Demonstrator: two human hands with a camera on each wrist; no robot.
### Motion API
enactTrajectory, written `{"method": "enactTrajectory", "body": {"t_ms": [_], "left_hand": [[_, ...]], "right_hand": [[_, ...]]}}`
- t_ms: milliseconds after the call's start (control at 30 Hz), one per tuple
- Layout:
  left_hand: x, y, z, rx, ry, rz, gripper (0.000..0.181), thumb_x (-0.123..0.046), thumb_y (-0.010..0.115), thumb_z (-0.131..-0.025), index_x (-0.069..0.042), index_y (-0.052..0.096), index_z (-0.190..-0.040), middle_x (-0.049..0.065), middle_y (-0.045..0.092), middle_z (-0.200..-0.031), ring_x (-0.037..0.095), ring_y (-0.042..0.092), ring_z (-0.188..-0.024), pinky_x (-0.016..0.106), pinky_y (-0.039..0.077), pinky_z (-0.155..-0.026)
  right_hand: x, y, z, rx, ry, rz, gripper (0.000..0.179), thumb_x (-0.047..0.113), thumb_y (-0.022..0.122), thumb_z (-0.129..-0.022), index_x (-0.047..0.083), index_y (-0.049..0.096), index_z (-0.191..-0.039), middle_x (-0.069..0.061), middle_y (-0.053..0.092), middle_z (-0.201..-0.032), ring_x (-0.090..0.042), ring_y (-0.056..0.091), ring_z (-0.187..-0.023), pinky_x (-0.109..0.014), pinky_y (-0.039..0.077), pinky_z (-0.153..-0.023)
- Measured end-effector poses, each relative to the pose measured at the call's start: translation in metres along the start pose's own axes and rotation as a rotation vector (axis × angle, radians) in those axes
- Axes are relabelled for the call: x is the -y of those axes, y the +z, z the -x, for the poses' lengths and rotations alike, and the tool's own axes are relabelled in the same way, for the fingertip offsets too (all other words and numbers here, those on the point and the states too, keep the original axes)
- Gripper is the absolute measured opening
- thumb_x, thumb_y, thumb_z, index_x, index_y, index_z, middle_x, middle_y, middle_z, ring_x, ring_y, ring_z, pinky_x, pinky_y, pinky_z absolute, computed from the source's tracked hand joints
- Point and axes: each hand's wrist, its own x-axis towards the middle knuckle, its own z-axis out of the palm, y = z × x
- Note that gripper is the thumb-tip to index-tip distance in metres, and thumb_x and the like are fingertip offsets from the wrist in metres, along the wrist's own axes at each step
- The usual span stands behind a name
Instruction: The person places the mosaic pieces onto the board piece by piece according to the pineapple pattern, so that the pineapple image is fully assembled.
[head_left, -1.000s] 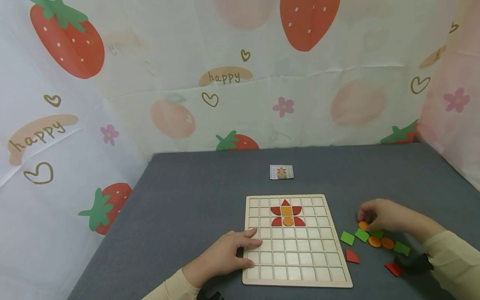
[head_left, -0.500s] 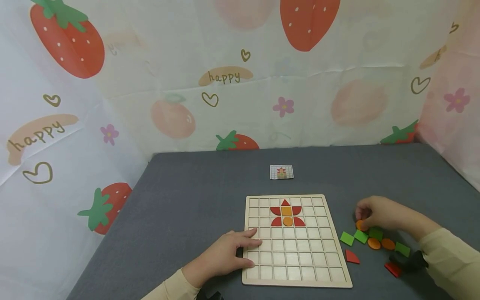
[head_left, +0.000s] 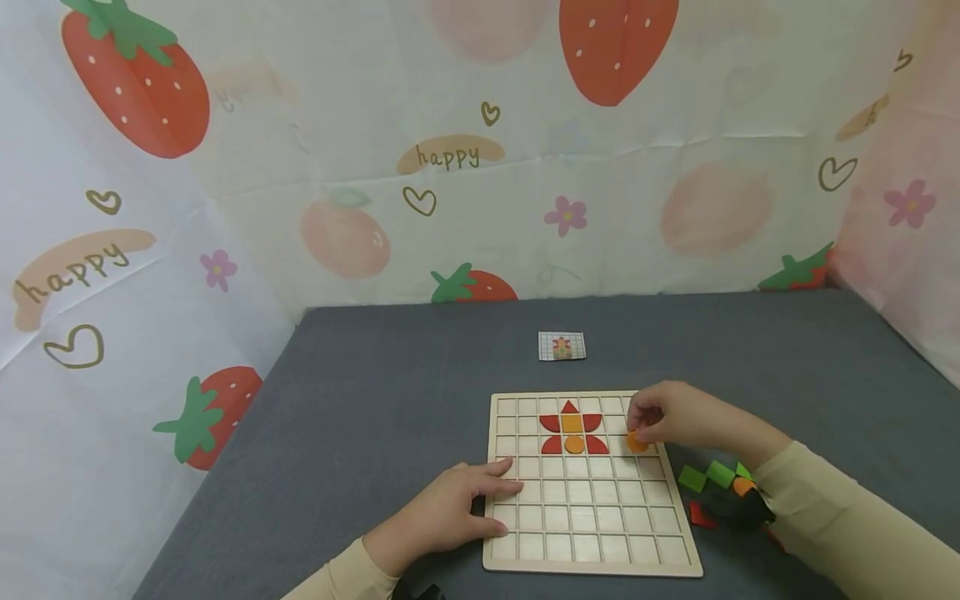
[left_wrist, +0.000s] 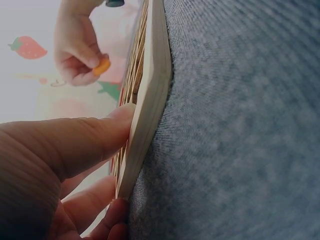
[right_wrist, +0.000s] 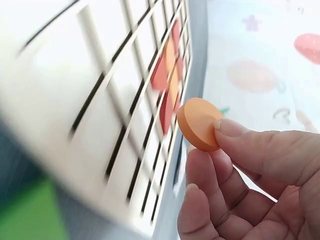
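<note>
Between thumb and fingers, my right hand [head_left: 678, 414] pinches an orange disc [right_wrist: 200, 124] over the right side of the wooden grid board [head_left: 600, 521]. In the left wrist view the disc shows clear of the board. My left hand [head_left: 457, 504] rests on the board's left edge, fingers spread, with the thumb [left_wrist: 95, 140] on its rim. Near the top of the grid lie a red triangle [head_left: 569, 407], an orange square [head_left: 572, 423], another orange disc [head_left: 574, 445] and several red curved pieces [head_left: 551, 445] around them.
Right of the board are green squares [head_left: 692, 478], an orange disc [head_left: 742, 486] and a red piece [head_left: 701, 516], partly hidden by the right wrist. A small printed card [head_left: 562, 346] lies behind the board. Strawberry-patterned cloth [head_left: 450, 225] stands behind the grey table [head_left: 360, 400].
My right hand has picked up an orange disc from the loose pieces and moved left with it over the board. The left hand has stayed in place.
</note>
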Motion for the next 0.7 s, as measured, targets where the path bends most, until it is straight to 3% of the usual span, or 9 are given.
{"method": "enactTrajectory", "body": {"t_ms": [467,700], "left_hand": [[-0.002,-0.002,-0.001,0.012,-0.001,-0.007,0.049,-0.030,0.074,-0.075,-0.028,0.060,-0.123,-0.005,0.041,-0.140,0.019,0.046,-0.118,0.032,0.037,-0.091],[-0.002,-0.001,-0.001,0.007,0.007,-0.023,0.048,-0.030,0.073,-0.076,-0.028,0.061,-0.122,-0.004,0.042,-0.140,0.019,0.046,-0.119,0.033,0.037,-0.092]], "right_hand": [[0.032,0.045,-0.041,-0.016,-0.081,-0.083,0.011,0.002,0.067,-0.079,0.011,0.062,-0.074,0.004,0.056,-0.070,-0.014,0.050,-0.066,-0.029,0.043,-0.062],[0.040,0.061,-0.053,-0.019,-0.100,-0.063,0.014,0.004,0.069,-0.078,0.013,0.061,-0.070,0.008,0.061,-0.075,-0.012,0.051,-0.069,-0.030,0.042,-0.066]]}}
